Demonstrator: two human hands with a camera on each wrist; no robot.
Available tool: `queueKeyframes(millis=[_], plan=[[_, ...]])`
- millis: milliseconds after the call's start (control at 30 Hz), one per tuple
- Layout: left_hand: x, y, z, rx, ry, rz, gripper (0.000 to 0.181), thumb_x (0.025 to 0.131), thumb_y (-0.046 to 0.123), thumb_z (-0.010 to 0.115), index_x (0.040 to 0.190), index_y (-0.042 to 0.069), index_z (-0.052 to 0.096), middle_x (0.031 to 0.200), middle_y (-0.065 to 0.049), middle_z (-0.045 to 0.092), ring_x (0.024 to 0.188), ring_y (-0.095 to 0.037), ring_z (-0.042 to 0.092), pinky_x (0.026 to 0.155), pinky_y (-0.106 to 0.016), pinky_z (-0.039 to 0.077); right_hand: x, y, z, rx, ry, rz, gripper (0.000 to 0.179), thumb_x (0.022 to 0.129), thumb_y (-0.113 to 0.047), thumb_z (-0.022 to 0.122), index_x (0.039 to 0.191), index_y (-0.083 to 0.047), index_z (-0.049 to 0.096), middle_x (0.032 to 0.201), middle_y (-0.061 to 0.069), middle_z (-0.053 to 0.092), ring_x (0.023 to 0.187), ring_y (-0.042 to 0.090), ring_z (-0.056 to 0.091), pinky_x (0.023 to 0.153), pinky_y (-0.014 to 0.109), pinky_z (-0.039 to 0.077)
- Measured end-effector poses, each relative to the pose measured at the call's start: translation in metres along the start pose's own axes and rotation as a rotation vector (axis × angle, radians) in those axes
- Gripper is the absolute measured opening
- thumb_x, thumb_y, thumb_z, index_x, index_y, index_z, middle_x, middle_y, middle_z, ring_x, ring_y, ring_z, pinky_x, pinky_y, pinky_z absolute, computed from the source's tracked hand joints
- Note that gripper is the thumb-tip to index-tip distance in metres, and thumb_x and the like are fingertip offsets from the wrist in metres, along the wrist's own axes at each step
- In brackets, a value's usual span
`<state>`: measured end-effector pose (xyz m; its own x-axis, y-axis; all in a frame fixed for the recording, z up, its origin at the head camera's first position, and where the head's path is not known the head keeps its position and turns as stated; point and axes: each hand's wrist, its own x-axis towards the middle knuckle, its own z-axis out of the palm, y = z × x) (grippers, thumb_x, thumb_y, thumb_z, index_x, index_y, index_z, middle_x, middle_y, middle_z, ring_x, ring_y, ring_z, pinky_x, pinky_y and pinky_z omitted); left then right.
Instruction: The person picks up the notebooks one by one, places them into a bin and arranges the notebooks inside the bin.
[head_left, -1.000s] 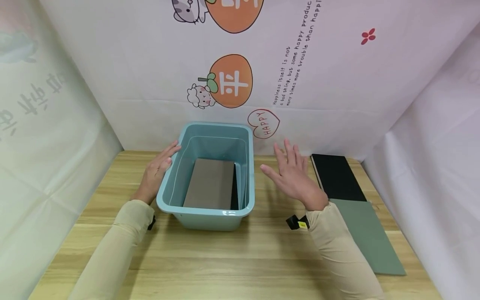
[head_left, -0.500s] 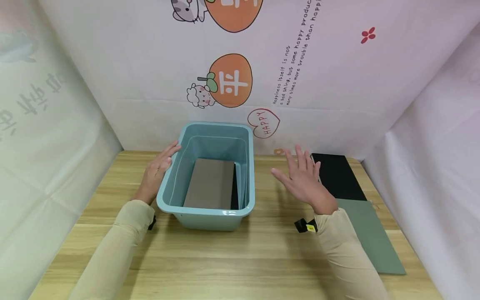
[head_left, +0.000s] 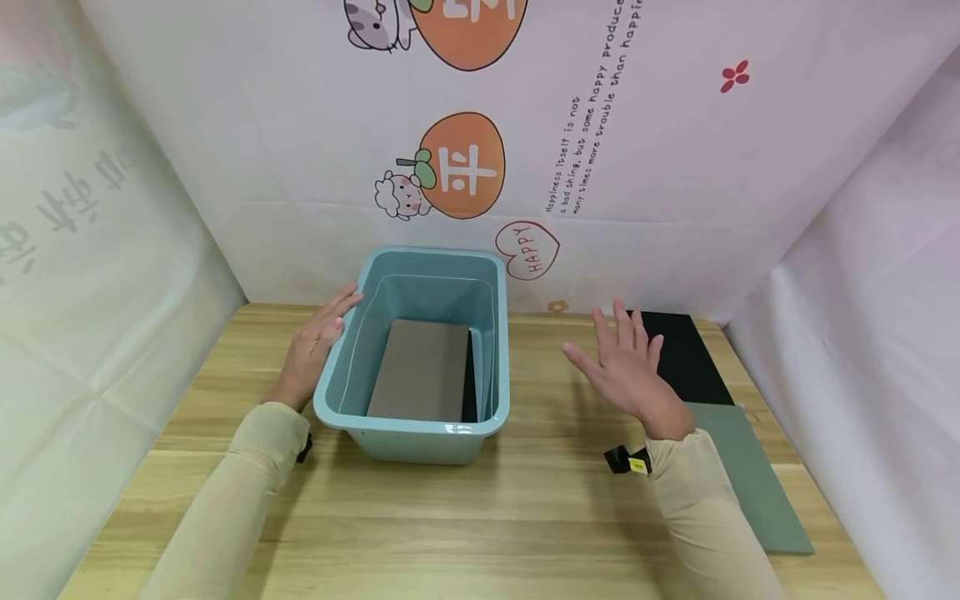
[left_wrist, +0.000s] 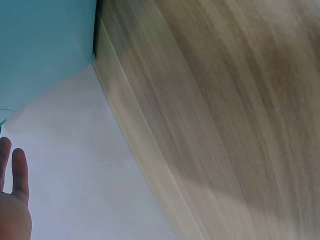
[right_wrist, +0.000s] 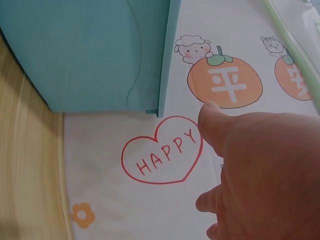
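partly, the right hand (head_left: 626,379) hides what seems a black notebook (head_left: 688,358).

The right hand (head_left: 630,379) hides some of the black book (head_left: 690,358), and its sleeve (head_left: 697,500) hides some of the green book (head_left: 753,475).

I see the head camera looking forward and down over the table (head_left: 420,533), far enough back to hold the left hand (head_left: 309,346), the right hand (head_left: 630,375), the blue tub (head_left: 420,448) and the white sheet (head_left: 300,250). The left wrist camera sits close, blue tub upper left, table filling the right. The right wrist camera faces tub and sheet, sharing the red heart (right_wrist: 162,155) with the head view.
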<state>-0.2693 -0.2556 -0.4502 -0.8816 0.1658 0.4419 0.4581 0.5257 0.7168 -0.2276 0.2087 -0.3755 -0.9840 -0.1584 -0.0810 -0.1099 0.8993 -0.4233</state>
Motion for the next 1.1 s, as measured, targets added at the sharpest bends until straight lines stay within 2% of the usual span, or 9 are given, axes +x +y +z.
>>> queueKeyframes(millis=[300, 467, 667, 1100], plan=[[0.0, -0.002, 0.0, 0.004, 0.002, -0.006, 0.043, 0.112, 0.033, 0.032, 0.153, 0.038, 0.046, 0.166, 0.018, 0.033, 0.156, -0.015, 0.029, 0.122, -0.059, 0.027, -0.005, 0.015, 0.0, -0.009, -0.001, 0.032, 0.097, 0.1, -0.073, 0.033, 0.164, -0.016, -0.011, 0.167, 0.012, -0.032, 0.152, 0.044, -0.032, 0.113, 0.075, -0.022], [-0.001, -0.001, 0.0, 0.006, 0.003, -0.007, 0.044, 0.112, 0.033, 0.031, 0.153, 0.037, 0.046, 0.166, 0.016, 0.033, 0.157, -0.018, 0.029, 0.122, -0.061, 0.026, -0.008, 0.024, 0.003, 0.007, -0.007, 0.046, 0.097, 0.099, -0.074, 0.032, 0.164, -0.017, -0.013, 0.166, 0.009, -0.035, 0.152, 0.043, -0.034, 0.111, 0.075, -0.023], [-0.004, 0.0, 0.001, -0.009, 0.001, -0.001, 0.044, 0.112, 0.03, 0.032, 0.153, 0.034, 0.047, 0.167, 0.012, 0.034, 0.157, -0.02, 0.029, 0.122, -0.061, 0.026, -0.015, 0.035, 0.006, 0.015, -0.011, 0.064, 0.097, 0.1, -0.072, 0.035, 0.164, -0.016, -0.012, 0.166, 0.012, -0.033, 0.152, 0.044, -0.033, 0.11, 0.076, -0.024], [-0.002, 0.001, 0.001, -0.024, 0.005, -0.011, 0.043, 0.112, 0.034, 0.032, 0.153, 0.037, 0.047, 0.167, 0.01, 0.034, 0.157, -0.014, 0.028, 0.122, -0.059, 0.026, -0.026, 0.054, 0.007, 0.016, -0.011, 0.12, 0.1, 0.1, -0.072, 0.035, 0.164, -0.009, -0.009, 0.166, 0.017, -0.033, 0.151, 0.049, -0.031, 0.109, 0.078, -0.022]])
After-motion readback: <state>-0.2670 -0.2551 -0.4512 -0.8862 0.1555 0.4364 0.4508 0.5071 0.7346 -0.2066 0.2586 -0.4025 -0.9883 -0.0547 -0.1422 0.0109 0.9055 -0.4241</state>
